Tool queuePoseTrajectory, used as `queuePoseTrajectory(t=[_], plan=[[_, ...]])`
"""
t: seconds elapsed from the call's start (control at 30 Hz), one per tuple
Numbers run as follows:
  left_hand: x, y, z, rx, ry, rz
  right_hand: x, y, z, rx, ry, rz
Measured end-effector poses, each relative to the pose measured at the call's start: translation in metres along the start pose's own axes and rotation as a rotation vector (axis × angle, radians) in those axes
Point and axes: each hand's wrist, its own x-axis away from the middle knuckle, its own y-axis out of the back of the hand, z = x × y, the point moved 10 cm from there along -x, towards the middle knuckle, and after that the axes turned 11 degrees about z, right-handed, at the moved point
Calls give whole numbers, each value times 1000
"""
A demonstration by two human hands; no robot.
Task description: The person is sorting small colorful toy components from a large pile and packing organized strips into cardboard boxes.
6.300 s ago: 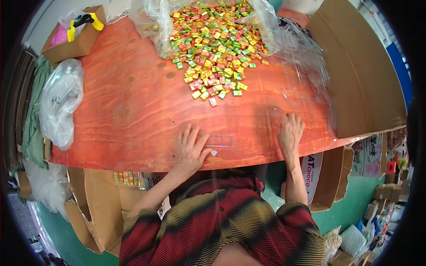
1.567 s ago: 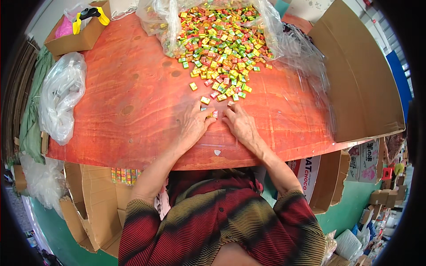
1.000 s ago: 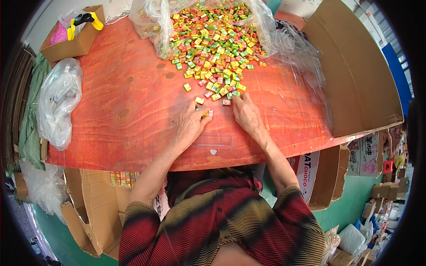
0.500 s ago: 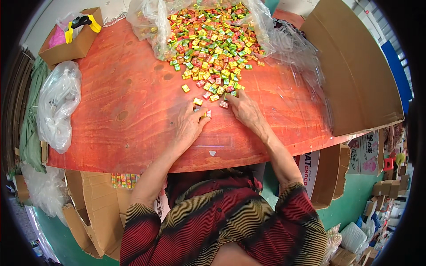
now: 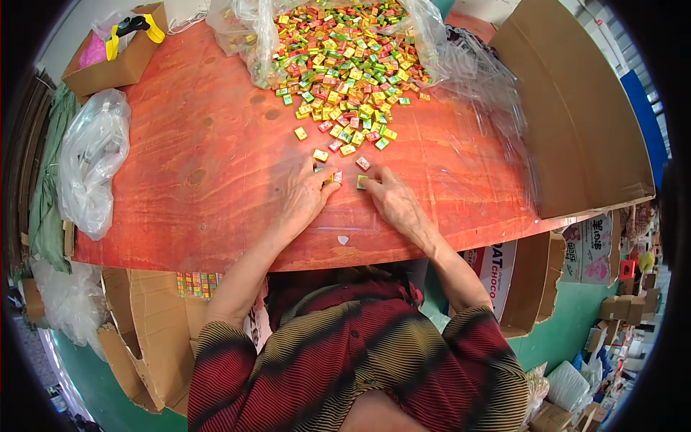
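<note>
Small colourful boxes, red, yellow, green and orange, spill in a large pile (image 5: 345, 65) from a clear plastic bag (image 5: 248, 43) onto the red wooden table (image 5: 173, 180). My left hand (image 5: 304, 194) is closed at the near end of the pile, its thumb and fingers around a few small boxes (image 5: 336, 177) that they partly hide. Just to the right, my right hand (image 5: 396, 204) pinches a green and yellow small box (image 5: 361, 182) at the tabletop. One reddish small box (image 5: 363, 164) lies loose between the hands, and a yellow one (image 5: 320, 155) sits beyond my left fingers.
An open carton (image 5: 111, 68) with a yellow-and-black tool stands far left, with a bundled plastic bag (image 5: 97, 165) nearer. A tall cardboard sheet (image 5: 576, 115) borders the right side. Below the table edge are open cartons (image 5: 162, 324), one with rows of small boxes inside.
My right hand has drawn back from the pile's near edge toward me, bringing a green and yellow small box beside my left hand. The left hand keeps its hold, hardly moving.
</note>
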Motion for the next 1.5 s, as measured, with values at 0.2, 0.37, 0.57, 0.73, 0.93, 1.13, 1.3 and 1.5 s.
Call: queuePoseTrajectory(t=[0.2, 0.37, 0.57, 0.73, 0.93, 1.13, 1.3, 1.5], plan=[[3, -1, 5, 16, -4, 15, -15, 14, -4, -94, -5, -91], [5, 3, 3, 21, -23, 20, -32, 17, -28, -24, -80, 34], [1, -3, 7, 49, -25, 94, -38, 6, -28, -32, 5, 137], [-2, -3, 8, 82, -20, 89, -34, 1, -22, -77, 30, 185], [-1, -2, 7, 51, -6, 97, -23, 3, -20, -66, 14, 174], [-1, -2, 1, 71, -13, 96, -19, -9, -22, -101, -19, 219], [-1, -2, 0, 68, -1, 111, -20, -2, -17, -153, -11, 145], [-1, -11, 2, 100, -40, 72, -25, 6, -20, -376, 29, 31]])
